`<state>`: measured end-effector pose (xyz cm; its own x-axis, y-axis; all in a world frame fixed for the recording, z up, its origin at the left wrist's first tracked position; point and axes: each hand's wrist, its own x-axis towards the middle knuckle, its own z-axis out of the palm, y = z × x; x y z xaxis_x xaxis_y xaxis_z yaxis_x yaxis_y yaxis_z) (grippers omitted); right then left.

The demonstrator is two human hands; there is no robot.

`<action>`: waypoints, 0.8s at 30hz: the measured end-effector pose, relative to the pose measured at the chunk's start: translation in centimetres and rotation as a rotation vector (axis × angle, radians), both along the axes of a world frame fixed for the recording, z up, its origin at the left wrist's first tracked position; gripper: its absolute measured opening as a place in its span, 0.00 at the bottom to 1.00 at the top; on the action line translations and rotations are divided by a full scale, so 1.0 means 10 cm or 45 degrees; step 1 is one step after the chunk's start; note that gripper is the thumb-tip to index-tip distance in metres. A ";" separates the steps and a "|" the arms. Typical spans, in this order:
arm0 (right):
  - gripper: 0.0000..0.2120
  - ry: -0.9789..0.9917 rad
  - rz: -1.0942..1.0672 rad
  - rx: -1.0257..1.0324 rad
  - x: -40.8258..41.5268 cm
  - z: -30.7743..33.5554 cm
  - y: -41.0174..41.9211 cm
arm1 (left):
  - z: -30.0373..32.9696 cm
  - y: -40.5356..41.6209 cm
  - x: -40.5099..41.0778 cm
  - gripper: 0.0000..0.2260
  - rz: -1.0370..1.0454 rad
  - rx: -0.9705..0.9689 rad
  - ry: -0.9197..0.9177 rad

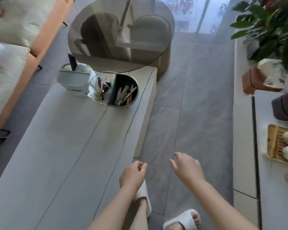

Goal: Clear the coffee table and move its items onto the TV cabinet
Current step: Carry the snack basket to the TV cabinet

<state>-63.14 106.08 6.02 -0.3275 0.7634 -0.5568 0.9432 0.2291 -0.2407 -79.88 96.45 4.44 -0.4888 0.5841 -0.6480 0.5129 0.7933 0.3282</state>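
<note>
Two things remain at the coffee table's (70, 138) far end: a white box (73, 78) near the left edge and an oval organiser tray (116, 90) touching it. Left hand (132, 174) and right hand (187, 168) hang empty, fingers loosely spread, probably free to fetch them. The TV cabinet (269, 113) stands right.

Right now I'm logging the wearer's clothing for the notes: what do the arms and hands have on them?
Nothing that shows: the left hand and right hand are bare, with no gloves, rings or watch visible, and both forearms are bare, with no sleeves in view.
</note>
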 end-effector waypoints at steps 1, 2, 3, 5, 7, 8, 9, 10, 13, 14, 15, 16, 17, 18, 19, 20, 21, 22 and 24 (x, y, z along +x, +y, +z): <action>0.18 0.003 0.016 -0.009 -0.20 -0.01 0.02 | -0.02 -0.01 -0.17 0.14 0.018 -0.015 0.007; 0.18 0.004 0.030 -0.020 -0.38 -0.03 0.03 | -0.03 -0.02 -0.35 0.14 0.038 -0.027 0.008; 0.18 0.009 0.046 -0.023 -0.57 -0.04 0.05 | -0.03 -0.02 -0.52 0.14 0.064 -0.033 0.008; 0.18 0.022 0.083 -0.015 -0.94 -0.07 0.12 | -0.05 0.01 -0.87 0.14 0.111 -0.023 0.023; 0.18 0.034 0.113 -0.011 -1.30 -0.11 0.24 | -0.08 0.09 -1.21 0.15 0.141 0.006 0.046; 0.18 0.045 0.123 -0.008 -1.47 -0.13 0.30 | -0.09 0.14 -1.37 0.15 0.156 0.017 0.050; 0.18 0.059 0.126 -0.013 -1.63 -0.15 0.37 | -0.10 0.20 -1.52 0.15 0.176 0.024 0.049; 0.19 0.076 0.120 -0.027 -1.77 -0.17 0.44 | -0.11 0.26 -1.66 0.15 0.201 0.031 0.047; 0.21 0.135 0.083 -0.091 -2.12 -0.22 0.68 | -0.16 0.47 -2.02 0.15 0.257 0.065 0.013; 0.21 0.144 0.086 -0.099 -2.20 -0.25 0.77 | -0.17 0.55 -2.11 0.15 0.265 0.082 -0.015; 0.21 0.146 0.094 -0.100 -2.28 -0.27 0.85 | -0.19 0.64 -2.18 0.16 0.272 0.100 -0.041; 0.21 0.140 0.099 -0.097 -2.35 -0.30 0.93 | -0.20 0.72 -2.25 0.17 0.278 0.109 -0.057; 0.21 0.128 0.097 -0.096 -2.42 -0.33 1.02 | -0.22 0.80 -2.31 0.18 0.283 0.110 -0.066; 0.21 0.113 0.091 -0.097 -2.48 -0.37 1.10 | -0.25 0.88 -2.37 0.20 0.292 0.107 -0.080; 0.22 0.094 0.085 -0.100 -2.54 -0.41 1.18 | -0.28 0.96 -2.42 0.21 0.309 0.105 -0.103; 0.22 0.074 0.075 -0.106 -2.60 -0.46 1.26 | -0.31 1.03 -2.47 0.22 0.333 0.101 -0.129; 0.22 0.057 0.057 -0.117 -2.66 -0.52 1.34 | -0.36 1.10 -2.51 0.23 0.363 0.095 -0.153; 0.22 0.046 0.031 -0.132 -2.72 -0.58 1.42 | -0.41 1.17 -2.55 0.23 0.400 0.089 -0.172; 0.25 0.043 -0.051 -0.158 -2.84 -0.73 1.57 | -0.53 1.31 -2.63 0.25 0.482 0.074 -0.190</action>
<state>-91.51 121.77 -1.28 -0.3178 0.7023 -0.6370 0.9420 0.1576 -0.2962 -106.14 109.55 -0.84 -0.5795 0.4190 -0.6990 0.1318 0.8946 0.4270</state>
